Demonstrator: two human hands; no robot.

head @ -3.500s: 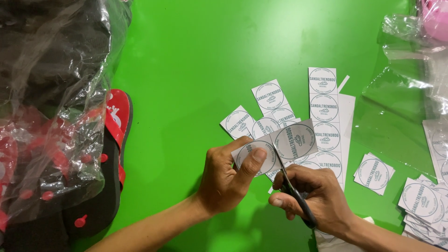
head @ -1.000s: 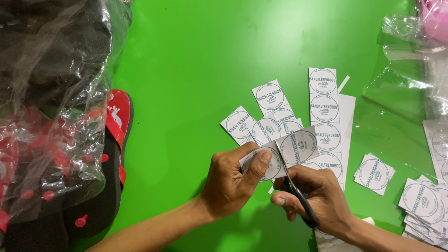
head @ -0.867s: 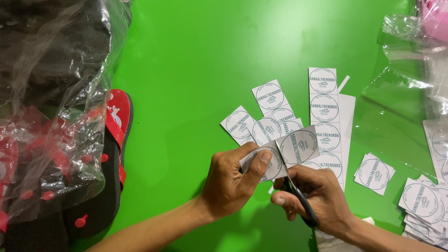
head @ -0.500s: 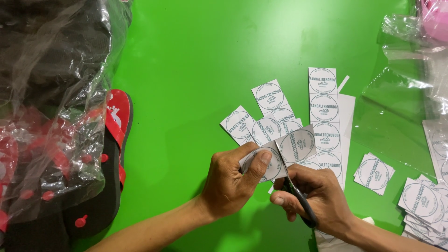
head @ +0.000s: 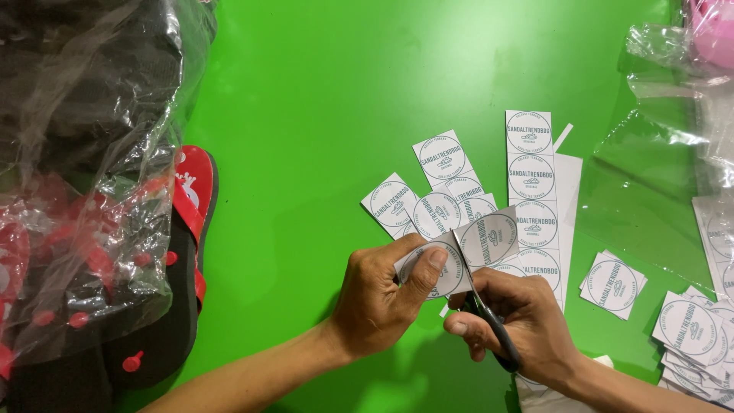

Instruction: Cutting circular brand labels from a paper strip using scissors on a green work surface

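My left hand (head: pixel 378 298) pinches a short paper strip of round-printed white labels (head: pixel 440 268) between thumb and fingers. My right hand (head: pixel 512 325) grips black-handled scissors (head: pixel 480 294), whose blades cut up through the strip between two labels. The right-hand label (head: pixel 493 237) tilts up, partly cut from the one my left hand holds. Both hands hover just above the green tabletop (head: pixel 336 99).
Cut square labels (head: pixel 428 191) lie scattered behind my hands, beside an uncut label strip (head: pixel 531 183). More labels are stacked at the right (head: pixel 692 336). Clear plastic bags (head: pixel 657 168) lie at the far right. Bagged red-and-black sandals (head: pixel 99 214) fill the left side.
The scissors have cut further up between the two labels. The right-hand label has tilted up and away from the one held in my left hand.
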